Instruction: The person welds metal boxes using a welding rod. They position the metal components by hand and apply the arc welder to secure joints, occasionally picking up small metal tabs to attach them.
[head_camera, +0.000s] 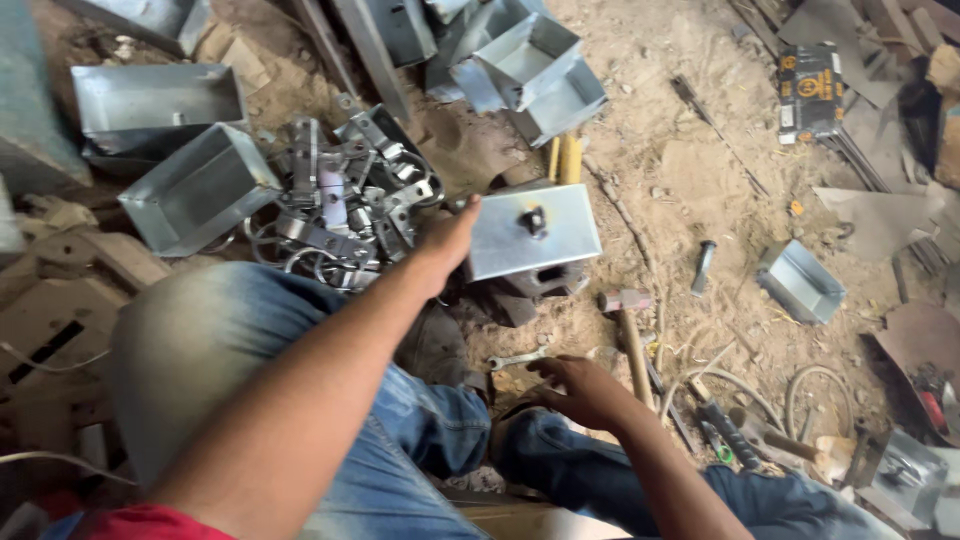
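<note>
fingers of the right hand (580, 390) are loosely curled and grasp nothing, hovering just short of a small spanner (517, 359) on the dirt, with a hammer (630, 335) lying right of that spanner. beyond the spanner, the left hand (447, 243) has its fingers pressed on the near left edge of a flat sheet-metal box (533, 231). left of that box sits a heap of metal clamps (345, 205), and beyond it 2 open metal trays (530, 70).
</note>
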